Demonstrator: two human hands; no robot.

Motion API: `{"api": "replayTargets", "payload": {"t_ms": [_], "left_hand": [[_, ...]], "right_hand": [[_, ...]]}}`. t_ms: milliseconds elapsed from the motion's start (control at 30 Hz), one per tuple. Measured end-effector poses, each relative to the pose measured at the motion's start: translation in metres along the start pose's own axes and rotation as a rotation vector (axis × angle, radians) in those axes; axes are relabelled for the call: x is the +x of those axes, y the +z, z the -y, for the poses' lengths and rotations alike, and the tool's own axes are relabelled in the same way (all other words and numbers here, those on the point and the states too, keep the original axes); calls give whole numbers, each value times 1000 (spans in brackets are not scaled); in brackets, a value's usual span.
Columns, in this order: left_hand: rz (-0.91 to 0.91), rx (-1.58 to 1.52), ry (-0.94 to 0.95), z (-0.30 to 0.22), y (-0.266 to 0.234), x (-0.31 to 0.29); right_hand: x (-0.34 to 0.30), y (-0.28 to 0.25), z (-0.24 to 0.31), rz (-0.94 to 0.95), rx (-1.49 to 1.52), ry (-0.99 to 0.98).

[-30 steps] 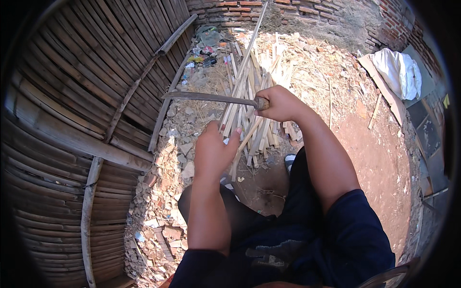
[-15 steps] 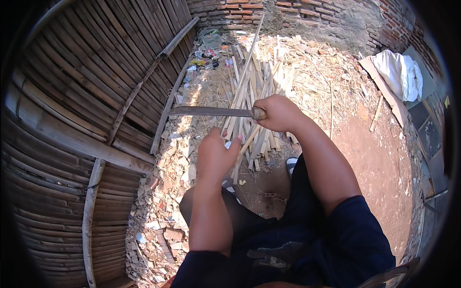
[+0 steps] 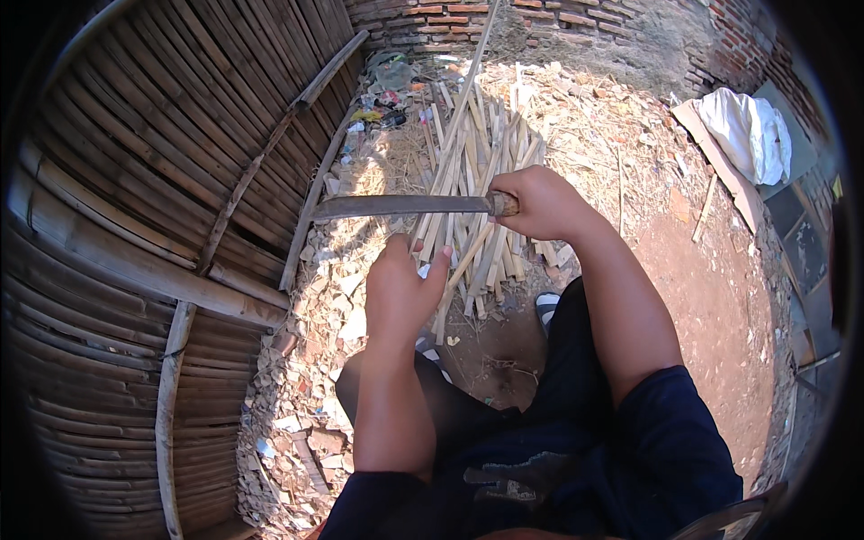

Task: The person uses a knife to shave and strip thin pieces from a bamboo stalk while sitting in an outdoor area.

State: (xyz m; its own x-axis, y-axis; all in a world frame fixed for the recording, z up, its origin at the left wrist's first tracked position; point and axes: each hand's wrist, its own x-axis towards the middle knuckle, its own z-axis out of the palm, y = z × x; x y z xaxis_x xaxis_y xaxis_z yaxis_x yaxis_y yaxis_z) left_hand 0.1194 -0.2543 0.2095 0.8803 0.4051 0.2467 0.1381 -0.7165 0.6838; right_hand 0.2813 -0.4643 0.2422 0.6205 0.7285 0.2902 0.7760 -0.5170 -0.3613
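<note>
My right hand (image 3: 544, 205) is closed round the wooden handle of a machete (image 3: 396, 206). Its long grey blade points left, lying across a long bamboo strip (image 3: 480, 56). The strip's near end runs into my left hand (image 3: 402, 286), whose fingers are bent round it with the thumb raised on the right side. From there the strip slants up and away toward the wall. Whether blade and strip touch, I cannot tell. Beneath both hands, a pile of split bamboo strips (image 3: 493, 157) lies on the ground, partly hidden by the blade.
A bamboo slat wall (image 3: 135, 180) stands close on the left, a brick wall (image 3: 594, 27) at the back. Rubble (image 3: 310, 396) covers the ground along the left. Coloured litter (image 3: 389, 99) lies at the far left, and a white sack (image 3: 742, 135) at the right. My shoe (image 3: 546, 309) is near the pile.
My right hand has moved slightly right and nearer with the machete, and the blade's face shows broader. The long strip's far end reaches higher in view. My left hand keeps its hold, shifted slightly.
</note>
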Motion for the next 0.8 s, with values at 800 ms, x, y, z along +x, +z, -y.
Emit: {"api": "replayTargets", "payload": {"t_ms": [800], "left_hand": [[-141,-46,112,19,19,2]], "right_hand": [[7,11,4,-16,-41,43]]}}
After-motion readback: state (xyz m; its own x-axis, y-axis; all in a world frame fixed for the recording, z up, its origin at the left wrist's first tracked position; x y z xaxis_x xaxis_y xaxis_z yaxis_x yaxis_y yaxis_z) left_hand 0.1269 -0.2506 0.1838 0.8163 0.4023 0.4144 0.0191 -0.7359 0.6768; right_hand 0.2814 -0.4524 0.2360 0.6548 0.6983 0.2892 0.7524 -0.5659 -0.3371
